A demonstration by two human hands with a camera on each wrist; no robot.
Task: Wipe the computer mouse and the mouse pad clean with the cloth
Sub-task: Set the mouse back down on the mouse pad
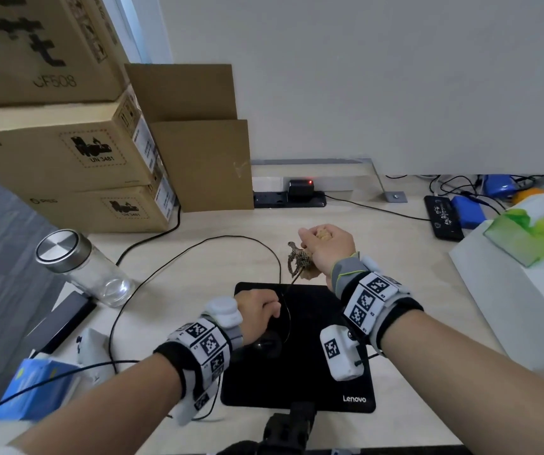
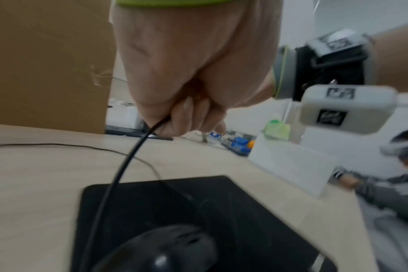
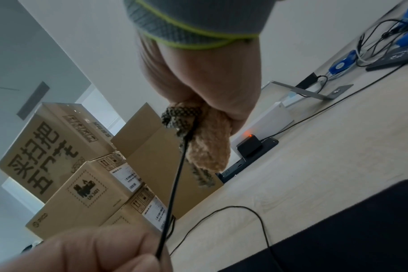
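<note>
A black Lenovo mouse pad [image 1: 323,372] lies on the desk near me, with the black wired mouse [image 1: 267,346] on its left part. Above the pad my left hand [image 1: 272,308] pinches the mouse cable [image 1: 292,284]; the pinch shows close up in the left wrist view [image 2: 175,119], above the mouse [image 2: 163,248]. Beyond the pad's far edge my right hand [image 1: 316,238] grips a tan cloth [image 1: 303,261] with a dark patterned side. In the right wrist view the cloth [image 3: 207,145] is bunched round the cable [image 3: 175,184], which runs taut down to my left hand [image 3: 128,254].
Stacked cardboard boxes [image 1: 67,152] fill the back left. A glass jar [image 1: 76,264] with a metal lid stands left of the pad. A power strip [image 1: 290,198] lies by the wall. A white box [image 1: 510,297] with a green tissue pack [image 1: 533,231] sits right.
</note>
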